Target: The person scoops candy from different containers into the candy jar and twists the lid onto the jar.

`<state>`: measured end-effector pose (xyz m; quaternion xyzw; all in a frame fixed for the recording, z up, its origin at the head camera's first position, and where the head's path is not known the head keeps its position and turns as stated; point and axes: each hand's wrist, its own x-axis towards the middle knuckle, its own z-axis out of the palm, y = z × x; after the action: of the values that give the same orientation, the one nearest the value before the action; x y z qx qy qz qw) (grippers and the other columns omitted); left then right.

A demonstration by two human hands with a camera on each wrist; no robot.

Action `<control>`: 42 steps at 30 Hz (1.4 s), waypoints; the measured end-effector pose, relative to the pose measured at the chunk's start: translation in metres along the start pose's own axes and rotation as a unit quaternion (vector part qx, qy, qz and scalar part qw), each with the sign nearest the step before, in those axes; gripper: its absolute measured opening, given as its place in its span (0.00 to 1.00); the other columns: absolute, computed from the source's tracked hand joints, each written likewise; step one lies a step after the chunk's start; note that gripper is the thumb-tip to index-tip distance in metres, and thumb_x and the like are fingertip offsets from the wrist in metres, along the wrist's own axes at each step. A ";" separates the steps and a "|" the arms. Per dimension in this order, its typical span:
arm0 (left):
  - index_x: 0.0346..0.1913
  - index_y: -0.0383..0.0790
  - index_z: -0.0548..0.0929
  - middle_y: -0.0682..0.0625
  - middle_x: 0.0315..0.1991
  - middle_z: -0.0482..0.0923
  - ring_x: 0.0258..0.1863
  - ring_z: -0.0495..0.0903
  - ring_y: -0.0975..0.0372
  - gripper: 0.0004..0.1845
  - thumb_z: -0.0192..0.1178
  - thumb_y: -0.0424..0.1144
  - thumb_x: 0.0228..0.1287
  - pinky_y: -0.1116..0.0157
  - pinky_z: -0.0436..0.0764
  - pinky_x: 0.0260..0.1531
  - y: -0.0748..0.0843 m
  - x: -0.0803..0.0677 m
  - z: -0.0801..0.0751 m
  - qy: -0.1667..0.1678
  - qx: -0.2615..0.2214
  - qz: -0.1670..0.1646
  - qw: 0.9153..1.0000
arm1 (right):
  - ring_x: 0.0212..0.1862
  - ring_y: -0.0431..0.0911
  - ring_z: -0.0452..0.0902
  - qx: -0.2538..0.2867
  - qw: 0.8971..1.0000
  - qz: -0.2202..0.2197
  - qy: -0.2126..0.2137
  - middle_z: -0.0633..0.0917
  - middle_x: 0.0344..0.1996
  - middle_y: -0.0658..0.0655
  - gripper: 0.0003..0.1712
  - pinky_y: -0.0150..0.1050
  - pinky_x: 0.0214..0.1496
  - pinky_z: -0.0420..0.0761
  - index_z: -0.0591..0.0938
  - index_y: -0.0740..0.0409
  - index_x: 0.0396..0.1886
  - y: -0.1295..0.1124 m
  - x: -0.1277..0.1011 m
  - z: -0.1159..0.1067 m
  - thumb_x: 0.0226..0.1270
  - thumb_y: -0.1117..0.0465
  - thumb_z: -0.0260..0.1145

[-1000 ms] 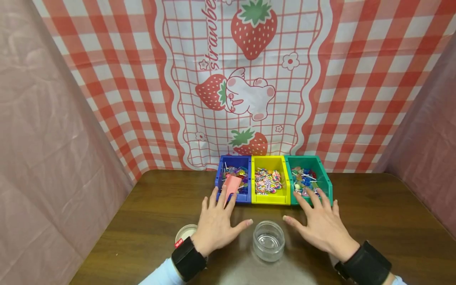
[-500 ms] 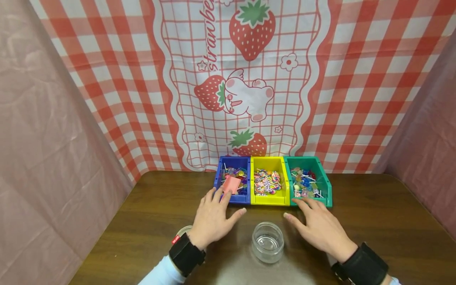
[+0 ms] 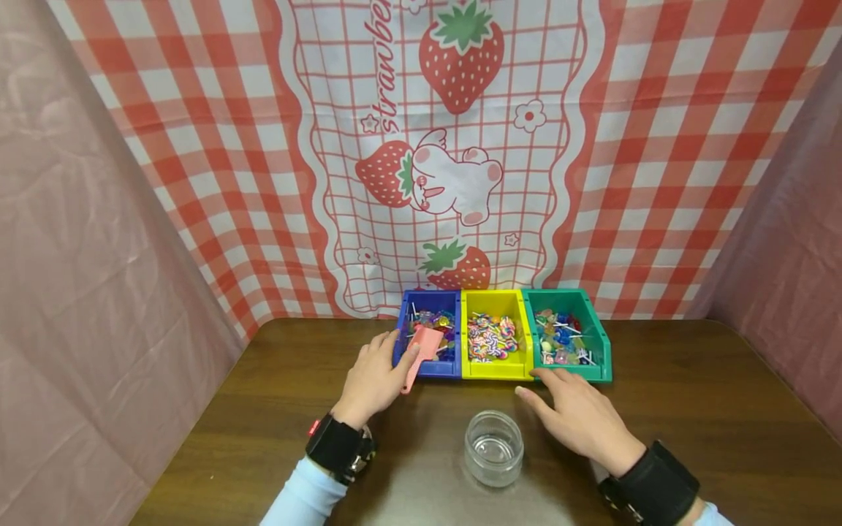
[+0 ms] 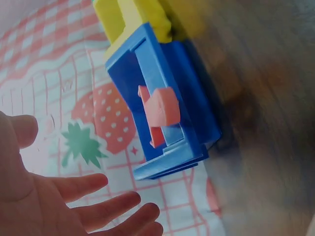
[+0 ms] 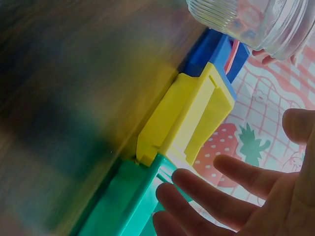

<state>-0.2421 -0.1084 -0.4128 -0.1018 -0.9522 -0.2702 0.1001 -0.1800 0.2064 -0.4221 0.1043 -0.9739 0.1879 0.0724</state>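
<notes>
A pink scoop [image 3: 422, 346] leans over the front wall of the blue bin [image 3: 430, 368], its handle hanging toward the table. My left hand [image 3: 384, 359] lies beside it, fingers at the bin's left front corner. In the left wrist view the left hand [image 4: 98, 206] has straight, spread fingers, apart from the scoop [image 4: 160, 110]. My right hand [image 3: 559, 403] rests flat on the table in front of the green bin [image 3: 600, 349], holding nothing. A clear glass jar [image 3: 494, 447] stands open between the wrists.
The yellow bin [image 3: 495, 369] sits between the blue and green ones; all three hold small colourful candies and lollipops. They stand at the back of the brown table [image 3: 691, 409], against a strawberry checked cloth. Pink curtains close both sides.
My left hand moved forward to the blue bin's corner beside the scoop, whose handle now hangs over the front wall. My right hand drew back slightly from the green bin.
</notes>
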 end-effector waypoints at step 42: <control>0.58 0.31 0.81 0.37 0.54 0.80 0.54 0.78 0.48 0.25 0.54 0.51 0.75 0.49 0.74 0.55 -0.024 0.046 0.007 -0.027 -0.150 -0.094 0.984 | 0.33 0.37 0.79 0.151 0.963 -0.151 -0.165 0.85 0.31 0.42 0.15 0.38 0.37 0.79 0.88 0.57 0.42 -0.042 0.048 0.001 0.64 0.51 0.73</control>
<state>-0.2933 -0.1184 -0.4190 -0.0329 -0.9086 -0.4151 0.0325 -0.2172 0.1597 -0.3998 0.2891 -0.9059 0.2995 -0.0780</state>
